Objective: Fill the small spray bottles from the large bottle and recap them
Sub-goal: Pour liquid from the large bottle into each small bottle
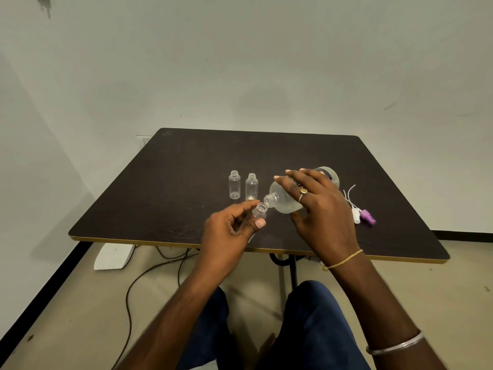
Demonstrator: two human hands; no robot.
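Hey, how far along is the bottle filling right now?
Done: only the uncapping; the spray caps lie at right on the table. In hand: the left hand holds a small bottle at the mouth of the large bottle, tilted by the right hand. Left: the far-left bottle and middle bottle stand open, apparently empty, then all recapping.

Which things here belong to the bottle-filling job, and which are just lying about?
Job: large translucent plastic bottle tilted in the right hand; small clear plastic bottle in the left hand; two standing clear bottles, uncapped; white spray cap and purple spray cap on the dark table.
Lying about: white block and black cables on the floor.
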